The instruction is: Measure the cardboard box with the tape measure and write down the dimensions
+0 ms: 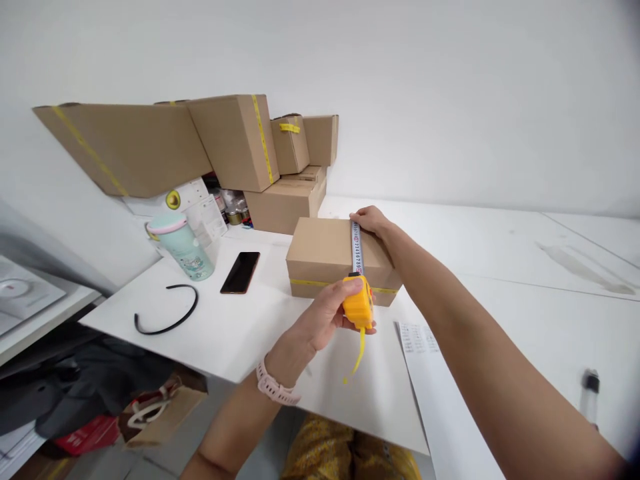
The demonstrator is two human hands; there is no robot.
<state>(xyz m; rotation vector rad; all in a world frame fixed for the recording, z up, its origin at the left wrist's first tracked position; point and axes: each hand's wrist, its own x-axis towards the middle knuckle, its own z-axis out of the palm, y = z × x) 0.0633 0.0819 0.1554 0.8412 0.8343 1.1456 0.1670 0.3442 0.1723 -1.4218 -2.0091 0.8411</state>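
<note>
Two-handed, worked at the box (320,240), longest from left to right. With the fingers of the left hand (323,317), gripped the yellow tape measure (358,305) at the box's near side. Stretched the blade (357,248) over the box top, across that length. With the right hand (373,220), touched the blade's end at the box's far edge; could not tell how firmly pinched.

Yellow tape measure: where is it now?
In the head view, the yellow tape measure is right of centre, in the left hand, its blade across the nearest cardboard box.
</note>
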